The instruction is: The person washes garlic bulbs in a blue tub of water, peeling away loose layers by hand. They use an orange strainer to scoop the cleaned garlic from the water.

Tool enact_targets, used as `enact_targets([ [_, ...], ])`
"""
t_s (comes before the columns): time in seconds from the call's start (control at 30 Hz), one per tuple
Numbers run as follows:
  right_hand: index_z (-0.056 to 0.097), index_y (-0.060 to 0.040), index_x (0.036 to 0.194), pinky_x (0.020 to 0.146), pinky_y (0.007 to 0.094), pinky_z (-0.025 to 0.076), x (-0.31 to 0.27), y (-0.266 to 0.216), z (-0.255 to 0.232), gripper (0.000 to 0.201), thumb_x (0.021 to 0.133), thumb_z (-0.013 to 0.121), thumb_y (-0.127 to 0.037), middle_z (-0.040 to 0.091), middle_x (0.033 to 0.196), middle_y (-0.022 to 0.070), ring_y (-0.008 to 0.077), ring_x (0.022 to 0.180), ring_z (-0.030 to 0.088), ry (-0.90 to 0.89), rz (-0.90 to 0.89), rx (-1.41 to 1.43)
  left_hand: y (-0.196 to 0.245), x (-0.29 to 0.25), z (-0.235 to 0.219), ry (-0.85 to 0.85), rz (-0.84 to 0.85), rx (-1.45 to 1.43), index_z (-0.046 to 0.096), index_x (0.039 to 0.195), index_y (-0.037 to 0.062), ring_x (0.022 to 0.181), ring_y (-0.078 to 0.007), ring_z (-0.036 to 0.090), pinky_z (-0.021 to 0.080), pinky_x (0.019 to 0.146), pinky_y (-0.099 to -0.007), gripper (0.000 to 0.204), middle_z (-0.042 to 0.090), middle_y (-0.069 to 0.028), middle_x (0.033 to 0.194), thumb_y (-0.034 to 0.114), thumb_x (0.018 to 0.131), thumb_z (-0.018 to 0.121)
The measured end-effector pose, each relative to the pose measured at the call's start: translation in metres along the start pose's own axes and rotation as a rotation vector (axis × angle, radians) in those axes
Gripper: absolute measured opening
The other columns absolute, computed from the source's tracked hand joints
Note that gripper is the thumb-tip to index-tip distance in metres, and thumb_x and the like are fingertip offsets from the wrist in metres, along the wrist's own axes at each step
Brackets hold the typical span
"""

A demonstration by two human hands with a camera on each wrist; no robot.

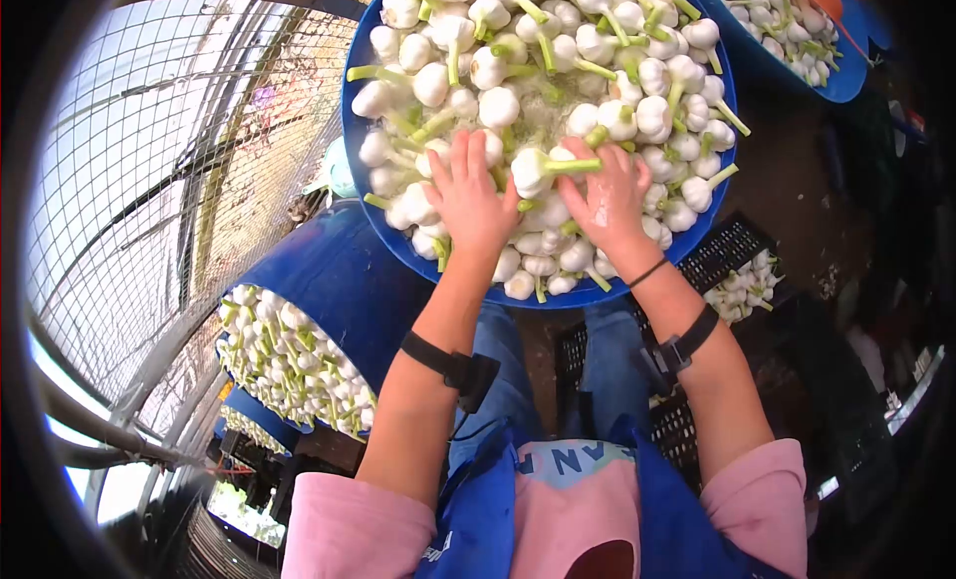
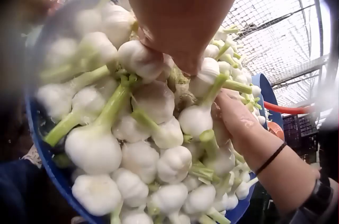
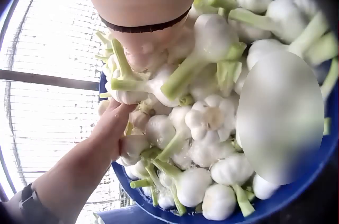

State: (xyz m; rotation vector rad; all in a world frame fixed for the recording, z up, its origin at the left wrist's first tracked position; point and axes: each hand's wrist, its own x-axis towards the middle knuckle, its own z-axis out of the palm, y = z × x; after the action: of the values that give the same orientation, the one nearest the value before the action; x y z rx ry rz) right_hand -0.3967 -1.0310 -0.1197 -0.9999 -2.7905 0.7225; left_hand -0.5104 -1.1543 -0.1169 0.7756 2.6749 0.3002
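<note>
A round blue tub (image 1: 351, 146) holds many white garlic bulbs with cut green stems, and water churns at its middle. My left hand (image 1: 473, 206) rests among the bulbs left of center, its fingers spread and pointing away. To its right lies my right hand (image 1: 609, 201), wet, with spread fingers touching bulbs. Between the two hands sits one garlic bulb (image 1: 531, 173), its green stem crossing toward the right thumb and fingers. In the right wrist view, the left hand (image 3: 114, 123) reaches in among bulbs at the tub's edge. Some fingertips are hidden by garlic.
At the left, a tipped blue barrel (image 1: 339, 270) is full of garlic. Another blue tub (image 1: 846, 76) with garlic and an orange-red hose (image 2: 288, 109) are at the far right. Black crates (image 1: 732, 248) and loose garlic (image 1: 747, 288) lie on the floor. Wire mesh (image 1: 189, 111) runs along the left.
</note>
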Motion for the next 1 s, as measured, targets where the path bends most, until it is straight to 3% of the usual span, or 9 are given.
enact_targets([
  [0.27,0.046,-0.0261,0.131,0.094,0.0544,0.027,-0.009,0.038,0.05,0.061,0.073,0.063,-0.028,0.062,0.095,-0.0026,0.0209,0.103,0.052,0.085,-0.023,-0.055,-0.018,-0.017,0.077,0.106,0.2,-0.004,0.042,0.134,0.0108,0.134,-0.0463,0.021,0.025,0.1,-0.0599,0.062,0.04,-0.0056,0.14,0.036,0.08,0.057],
  [0.4,0.046,-0.0284,0.128,0.09,0.0531,0.027,0.015,0.044,0.078,0.055,0.075,0.06,-0.027,0.058,0.088,-0.0036,0.0169,0.098,0.052,0.027,0.025,-0.185,-0.03,0.058,0.081,-0.071,0.252,0.199,0.047,0.129,0.0168,0.116,-0.0426,0.045,0.036,0.092,-0.0539,0.054,0.049,-0.0096,0.129,0.04,0.08,0.052],
  [0.53,0.043,-0.0288,0.133,0.092,0.0558,0.025,0.019,0.044,0.088,0.055,0.08,0.059,-0.033,0.058,0.101,-0.0038,0.0162,0.106,0.049,0.014,0.065,-0.235,-0.023,0.091,0.08,-0.236,-0.014,-0.069,0.048,0.126,0.0202,0.112,-0.0351,0.051,0.043,0.085,-0.0521,0.046,0.053,-0.0118,0.124,0.045,0.088,0.04],
  [0.6,0.04,-0.0287,0.137,0.096,0.0591,0.022,0.018,0.035,0.074,0.06,0.08,0.06,-0.035,0.057,0.113,-0.0018,0.0173,0.117,0.044,-0.152,0.137,-0.206,-0.032,0.083,0.078,-0.227,0.224,0.135,0.045,0.126,0.0095,0.117,-0.0361,0.046,0.045,0.085,-0.0504,0.048,0.051,-0.0143,0.126,0.04,0.089,0.046],
  [0.67,0.038,-0.0286,0.139,0.098,0.0613,0.02,-0.011,0.029,0.065,0.064,0.08,0.061,-0.037,0.051,0.125,0.0011,0.0219,0.125,0.039,-0.023,0.058,-0.082,-0.021,0.057,0.058,-0.043,0.23,-0.024,0.042,0.127,0.0046,0.123,-0.0374,0.042,0.049,0.081,-0.0518,0.053,0.047,-0.013,0.132,0.037,0.087,0.053],
  [0.7,0.037,-0.0285,0.14,0.099,0.0624,0.019,-0.028,0.026,0.061,0.066,0.079,0.062,-0.038,0.048,0.131,0.0025,0.0241,0.129,0.036,0.048,0.019,-0.023,-0.034,0.03,0.068,0.149,0.382,0.023,0.035,0.132,-0.0015,0.128,-0.0459,0.033,0.041,0.095,-0.0526,0.062,0.038,-0.0175,0.14,0.03,0.084,0.059],
  [0.8,0.034,-0.0289,0.142,0.1,0.0658,0.016,-0.097,0.007,0.047,0.076,0.075,0.067,-0.044,0.032,0.145,0.0049,0.032,0.135,0.025,-0.106,0.059,0.073,-0.025,-0.061,0.046,-0.116,0.085,0.029,0.023,0.145,0.0034,0.136,-0.0472,0.016,0.021,0.099,-0.069,0.081,0.02,-0.0175,0.151,0.039,0.082,0.062],
  [0.87,0.033,-0.0295,0.142,0.101,0.0667,0.015,-0.108,0.007,0.051,0.08,0.072,0.07,-0.046,0.027,0.148,0.0046,0.0343,0.136,0.022,-0.167,0.07,0.018,-0.042,-0.102,0.062,-0.178,0.225,0.218,0.02,0.147,0.0055,0.14,-0.0438,0.007,0.019,0.097,-0.0722,0.086,0.014,-0.0156,0.154,0.047,0.082,0.058],
  [1.0,0.032,-0.03,0.142,0.101,0.0689,0.013,-0.099,0.009,0.079,0.086,0.069,0.072,-0.049,0.022,0.151,0.0038,0.034,0.139,0.016,-0.177,0.063,-0.147,-0.03,-0.092,0.083,-0.329,0.127,0.344,0.021,0.145,-0.0005,0.141,-0.0419,0.004,0.016,0.097,-0.0743,0.089,0.01,-0.0182,0.154,0.05,0.08,0.056],
])
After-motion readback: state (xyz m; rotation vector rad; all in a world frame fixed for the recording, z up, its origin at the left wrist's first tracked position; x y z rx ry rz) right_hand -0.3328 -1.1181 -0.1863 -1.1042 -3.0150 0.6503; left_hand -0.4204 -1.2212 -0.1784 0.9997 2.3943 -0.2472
